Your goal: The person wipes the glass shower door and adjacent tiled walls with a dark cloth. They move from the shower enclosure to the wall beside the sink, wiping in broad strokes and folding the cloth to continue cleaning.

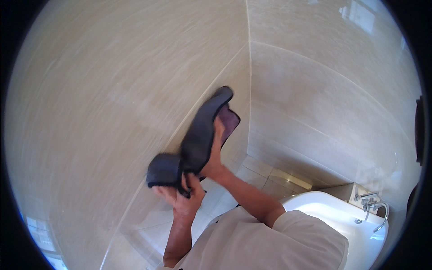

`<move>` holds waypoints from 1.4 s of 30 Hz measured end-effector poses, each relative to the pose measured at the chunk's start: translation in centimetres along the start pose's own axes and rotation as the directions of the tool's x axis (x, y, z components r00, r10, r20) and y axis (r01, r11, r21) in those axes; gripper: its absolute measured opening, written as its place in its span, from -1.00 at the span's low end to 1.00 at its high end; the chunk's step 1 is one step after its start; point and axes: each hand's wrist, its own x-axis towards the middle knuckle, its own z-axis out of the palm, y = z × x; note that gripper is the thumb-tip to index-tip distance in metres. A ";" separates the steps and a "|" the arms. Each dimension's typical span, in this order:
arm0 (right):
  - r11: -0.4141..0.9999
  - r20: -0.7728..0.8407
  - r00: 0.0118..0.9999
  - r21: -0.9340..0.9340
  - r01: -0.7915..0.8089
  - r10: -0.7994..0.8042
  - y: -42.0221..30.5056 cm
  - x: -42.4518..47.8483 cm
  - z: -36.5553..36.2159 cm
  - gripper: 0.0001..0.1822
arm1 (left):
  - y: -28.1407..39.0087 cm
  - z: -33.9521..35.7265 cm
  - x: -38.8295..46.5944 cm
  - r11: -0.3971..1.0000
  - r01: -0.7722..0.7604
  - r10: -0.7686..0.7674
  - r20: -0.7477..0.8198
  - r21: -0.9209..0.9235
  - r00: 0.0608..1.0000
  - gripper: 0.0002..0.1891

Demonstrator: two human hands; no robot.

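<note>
A dark grey cloth with black edging spans both hands, close against the beige tiled wall. My right hand holds its upper part from the right, where a purplish piece of cloth shows beyond the fingers. Lower down and to the left, my left hand grips a folded part of the cloth with fingers bent around it. Most of the right fingers are hidden behind the fabric. Whether the cloth is one piece or two cannot be told.
Right of the corner stands another tiled wall. A white bathtub with a chrome faucet lies at the lower right, near my body. Light floor tiles show below the corner. A dark object is at the right rim.
</note>
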 end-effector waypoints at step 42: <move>0.855 -0.129 0.951 -0.417 -0.308 0.280 17.5 2.9 -7.9 -0.48 | 5.8 8.1 6.5 0.984 -0.172 0.158 0.234 0.037 0.959 -0.67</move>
